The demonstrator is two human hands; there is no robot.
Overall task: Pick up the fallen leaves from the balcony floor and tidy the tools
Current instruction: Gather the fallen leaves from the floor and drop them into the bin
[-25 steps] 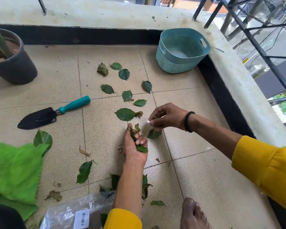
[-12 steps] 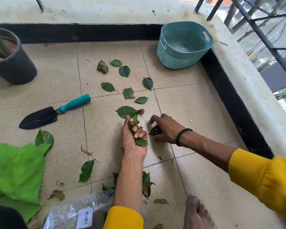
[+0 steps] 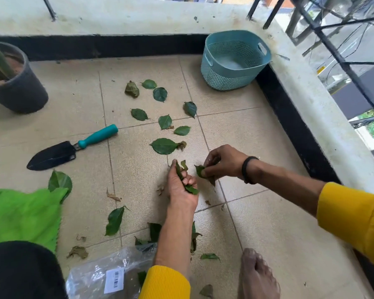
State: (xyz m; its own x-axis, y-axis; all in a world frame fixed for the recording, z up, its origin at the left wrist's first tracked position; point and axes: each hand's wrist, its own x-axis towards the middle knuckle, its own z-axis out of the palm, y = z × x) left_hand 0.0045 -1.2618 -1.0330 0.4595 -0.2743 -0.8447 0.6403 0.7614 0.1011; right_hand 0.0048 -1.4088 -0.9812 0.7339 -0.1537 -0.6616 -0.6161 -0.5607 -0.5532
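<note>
Left hand clenched round a bunch of leaves, right hand pinching one leaf at its three o'clock, seemingly lifted off the floor, trowel at nine o'clock.

single head-worn wide-angle view, looking forward and steeply down, close over the tiled floor, teal basket toward the far right corner

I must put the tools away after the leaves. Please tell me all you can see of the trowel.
The trowel lies flat on the tiled floor, left of the scattered leaves. Its pointed blade looks like black metal and points toward the lower left; its smooth teal handle, probably plastic, points up and right, joined by a short dark neck. Nothing touches it but the floor. Neither hand is near it. It looks whole and fairly clean.
</note>
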